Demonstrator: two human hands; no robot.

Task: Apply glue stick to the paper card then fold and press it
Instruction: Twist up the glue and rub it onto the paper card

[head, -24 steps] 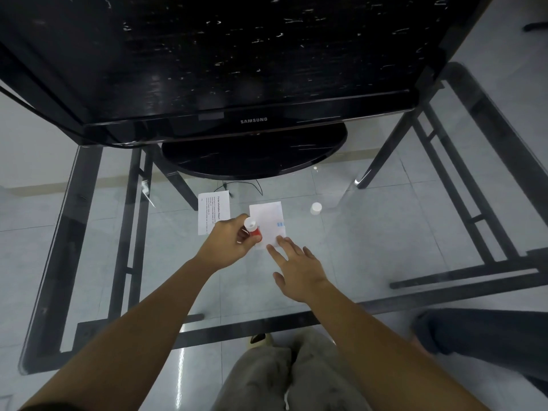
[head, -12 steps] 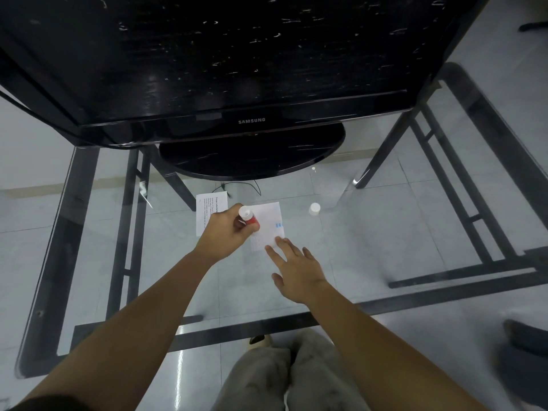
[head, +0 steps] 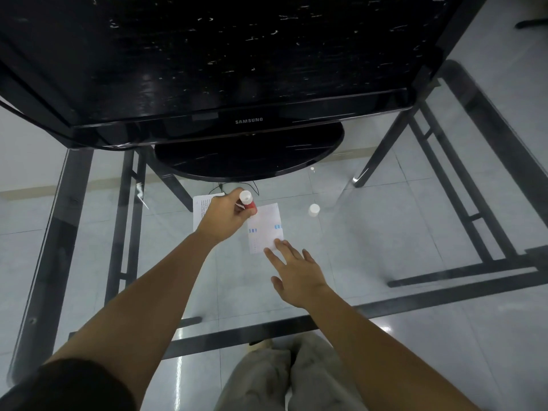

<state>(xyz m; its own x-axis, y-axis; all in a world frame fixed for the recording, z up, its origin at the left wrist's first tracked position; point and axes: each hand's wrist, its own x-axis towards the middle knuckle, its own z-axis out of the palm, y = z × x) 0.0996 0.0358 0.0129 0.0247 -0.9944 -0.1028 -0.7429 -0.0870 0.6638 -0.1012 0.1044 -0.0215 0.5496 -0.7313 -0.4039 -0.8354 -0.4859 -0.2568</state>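
Head view: my left hand (head: 225, 223) curls round the glue stick (head: 248, 202), at the 11 o'clock corner of the card (head: 264, 225). The card lies flat on the glass table (head: 385, 232). My right hand (head: 296, 271), fingers spread, pins only its 5 o'clock corner. I judge a firm stroke could swivel or crease it, smearing glue on the glass.

One wide-angle view is taken from the person's head, aimed forward and down over the glass table (head: 68, 221). The left hand (head: 226, 221) and right hand (head: 297, 276) are seen close, the television (head: 237, 69) beyond.
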